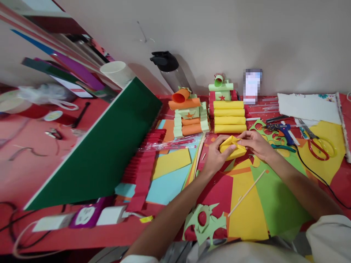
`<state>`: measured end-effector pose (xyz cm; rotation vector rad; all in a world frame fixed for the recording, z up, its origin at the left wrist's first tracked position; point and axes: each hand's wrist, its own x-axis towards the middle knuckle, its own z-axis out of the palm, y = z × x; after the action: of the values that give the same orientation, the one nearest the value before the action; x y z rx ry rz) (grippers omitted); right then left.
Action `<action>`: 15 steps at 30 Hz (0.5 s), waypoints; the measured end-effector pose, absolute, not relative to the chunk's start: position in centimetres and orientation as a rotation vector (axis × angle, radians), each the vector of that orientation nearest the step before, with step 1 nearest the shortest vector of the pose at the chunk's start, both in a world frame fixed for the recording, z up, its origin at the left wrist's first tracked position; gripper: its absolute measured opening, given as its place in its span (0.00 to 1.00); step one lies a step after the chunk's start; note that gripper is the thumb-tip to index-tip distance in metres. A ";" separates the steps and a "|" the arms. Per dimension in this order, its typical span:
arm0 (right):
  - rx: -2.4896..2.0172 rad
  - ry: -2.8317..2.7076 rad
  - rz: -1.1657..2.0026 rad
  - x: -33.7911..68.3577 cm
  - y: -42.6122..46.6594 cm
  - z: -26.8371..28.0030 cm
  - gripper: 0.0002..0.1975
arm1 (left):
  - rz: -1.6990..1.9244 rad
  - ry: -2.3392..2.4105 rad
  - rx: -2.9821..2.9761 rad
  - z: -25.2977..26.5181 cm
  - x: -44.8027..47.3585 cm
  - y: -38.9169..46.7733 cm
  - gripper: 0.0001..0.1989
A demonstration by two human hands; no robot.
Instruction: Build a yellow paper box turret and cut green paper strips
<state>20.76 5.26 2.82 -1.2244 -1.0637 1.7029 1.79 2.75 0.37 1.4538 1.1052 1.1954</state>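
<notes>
A folded piece of yellow paper (232, 155) is held up between my two hands, a hollow showing in its top. My left hand (216, 156) grips its left side, the thumb pressed on the near face. My right hand (253, 143) pinches the right end with its fingertips. Just beyond stands a paper tank model with yellow rolls (229, 120) and a red star. To its left is a similar model with orange paper rolls (189, 122) and pale green strips. Under my wrists lie sheets of yellow paper (245, 204) and green paper (282, 193).
At right lie a blue glue gun (287, 134), scissors (319, 144) and a corded cable. A green board (104, 149) leans at left. A bottle (172, 71) and a phone (252, 86) stand by the wall. A wooden stick (246, 193) and cut-out scraps (205, 223) lie in front.
</notes>
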 end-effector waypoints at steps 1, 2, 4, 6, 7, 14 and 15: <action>-1.219 -1.049 1.717 20.8 5.3 2.9 0.13 | 1.168 1.110 1.449 0.6 1.8 2.8 0.16; -1.213 -1.034 1.728 20.8 5.2 3.0 0.13 | 1.139 1.113 1.436 0.9 1.8 2.8 0.16; -1.201 -0.998 1.750 21.0 5.2 3.1 0.13 | 1.088 1.112 1.387 1.2 1.8 2.7 0.17; -1.190 -0.957 1.776 21.2 5.2 3.0 0.14 | 1.065 1.113 1.337 1.4 1.9 2.6 0.19; -1.186 -0.939 1.790 21.3 5.2 2.9 0.15 | 1.063 1.116 1.324 1.5 1.9 2.5 0.19; -1.187 -0.923 1.767 21.1 5.0 2.7 0.13 | 1.070 1.091 1.278 2.3 2.4 2.5 0.20; -1.191 -0.926 1.766 21.1 5.0 2.7 0.13 | 1.071 1.098 1.281 2.4 2.5 2.5 0.19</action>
<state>21.10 5.03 2.72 -1.1913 -0.9257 1.7664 2.49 2.54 2.39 1.2809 1.0979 1.0708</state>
